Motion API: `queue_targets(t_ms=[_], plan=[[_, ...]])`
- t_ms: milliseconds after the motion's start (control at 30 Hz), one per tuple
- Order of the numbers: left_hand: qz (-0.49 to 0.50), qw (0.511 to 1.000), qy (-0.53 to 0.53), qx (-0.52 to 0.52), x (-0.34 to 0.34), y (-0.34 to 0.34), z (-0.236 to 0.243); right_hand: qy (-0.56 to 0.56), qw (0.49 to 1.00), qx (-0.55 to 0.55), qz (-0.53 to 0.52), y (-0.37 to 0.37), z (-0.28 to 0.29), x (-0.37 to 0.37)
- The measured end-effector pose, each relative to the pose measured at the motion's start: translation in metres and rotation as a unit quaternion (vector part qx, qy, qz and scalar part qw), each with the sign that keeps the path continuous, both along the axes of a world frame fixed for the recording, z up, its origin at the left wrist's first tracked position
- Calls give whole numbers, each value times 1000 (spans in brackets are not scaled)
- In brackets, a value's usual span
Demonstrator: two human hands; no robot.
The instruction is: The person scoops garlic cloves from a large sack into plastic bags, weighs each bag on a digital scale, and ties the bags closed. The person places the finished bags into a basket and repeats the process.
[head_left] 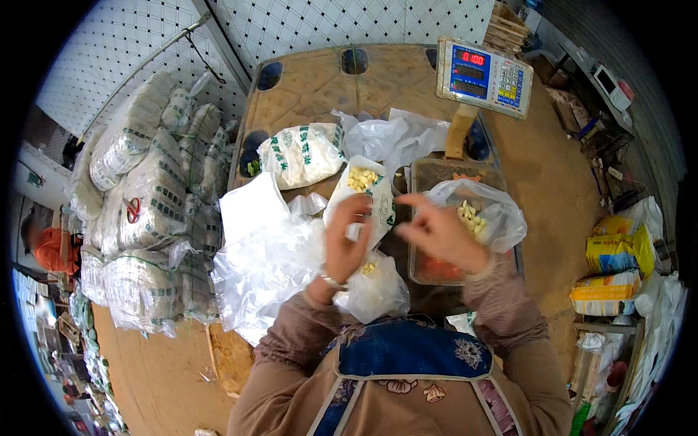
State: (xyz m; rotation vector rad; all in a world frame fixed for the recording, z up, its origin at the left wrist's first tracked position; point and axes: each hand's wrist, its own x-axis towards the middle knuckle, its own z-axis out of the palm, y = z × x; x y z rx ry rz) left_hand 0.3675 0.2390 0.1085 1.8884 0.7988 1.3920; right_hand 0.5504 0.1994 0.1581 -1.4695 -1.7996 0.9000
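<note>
Pale peeled garlic cloves (362,179) show in the mouth of a white bag with green print (383,202). My left hand (347,236) overlaps the near side of this bag, its fingers smeared by motion; whether they grip it cannot be told. Right of the bag, my right hand (445,234) has thumb and forefinger apart, slightly blurred, with nothing visible between them. Beyond that hand, a clear plastic bag (507,218) holding more cloves lies on the scale's tray (429,267). A small knotted-looking plastic bag (374,291) with some cloves sits below my left wrist.
A scale display (483,76) stands on a post at the back right. Behind my hands lie a full white printed bag (302,155) and loose plastic bags (389,138). Plastic sheets (265,254) cover the left side. Stacked packs (149,192) rise farther left, with red-handled scissors (133,210).
</note>
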Motion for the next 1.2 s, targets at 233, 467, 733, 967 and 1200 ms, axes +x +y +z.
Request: queue_targets(t_ms=[233,467,733,967,1200], plan=[[156,973,-14,-169,-101,-8,-41,-165,981,-83,54,54,-61,-91],[141,974,-10,-176,-122,-13,-44,221,965,11,-141,109,-93,-69],[-67,985,13,-159,-73,61,11,264,959,98,-35,36,104,-16],[-447,814,-35,-370,38,61,49,397,906,122,81,-44,169,28],[-540,546,-188,-612,136,-59,-86,332,919,-20,-212,-36,74,88]])
